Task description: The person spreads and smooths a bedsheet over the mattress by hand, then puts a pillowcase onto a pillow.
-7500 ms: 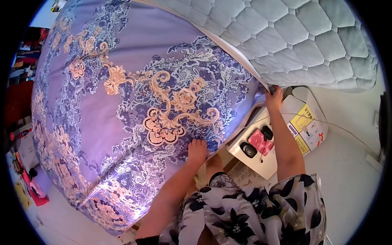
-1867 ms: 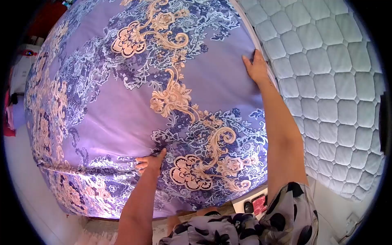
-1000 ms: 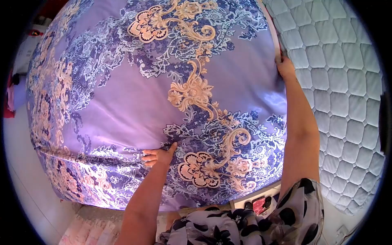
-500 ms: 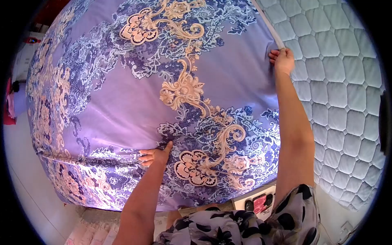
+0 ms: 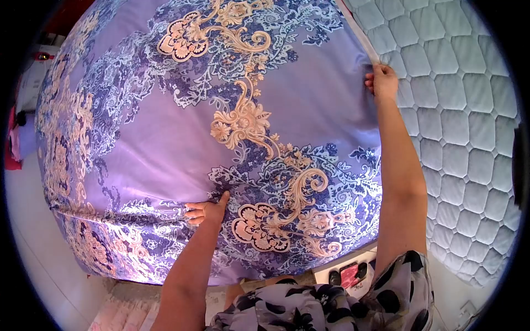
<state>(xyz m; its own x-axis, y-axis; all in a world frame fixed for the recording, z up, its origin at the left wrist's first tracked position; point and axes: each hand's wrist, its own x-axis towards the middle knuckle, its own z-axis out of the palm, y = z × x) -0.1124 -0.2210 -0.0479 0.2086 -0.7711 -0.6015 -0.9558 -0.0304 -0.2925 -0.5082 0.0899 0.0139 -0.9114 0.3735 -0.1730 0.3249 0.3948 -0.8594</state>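
Note:
A purple bed sheet (image 5: 165, 127) with blue and gold floral scrolls covers most of the bed. At the sheet's right edge, where a pale border runs, my right hand (image 5: 383, 83) is closed with the fabric pinched between thumb and fingers. Nearer to me, my left hand (image 5: 207, 211) lies on the sheet, thumb stretched away from the fingers. Its fingertips touch the cloth beside a long crease running left. Under and beside that hand, no separate object shows.
A pale quilted pad (image 5: 455, 121) with a stitched pattern lies along the right. By my waist, a white surface carries a red item (image 5: 349, 274) between dark objects. Pink and white packages (image 5: 124, 311) sit at the lower left. Small belongings line the far left.
The sheet's pattern has shifted slightly left in view, my left hand with it. My right hand still holds the edge, its fingers slightly more curled.

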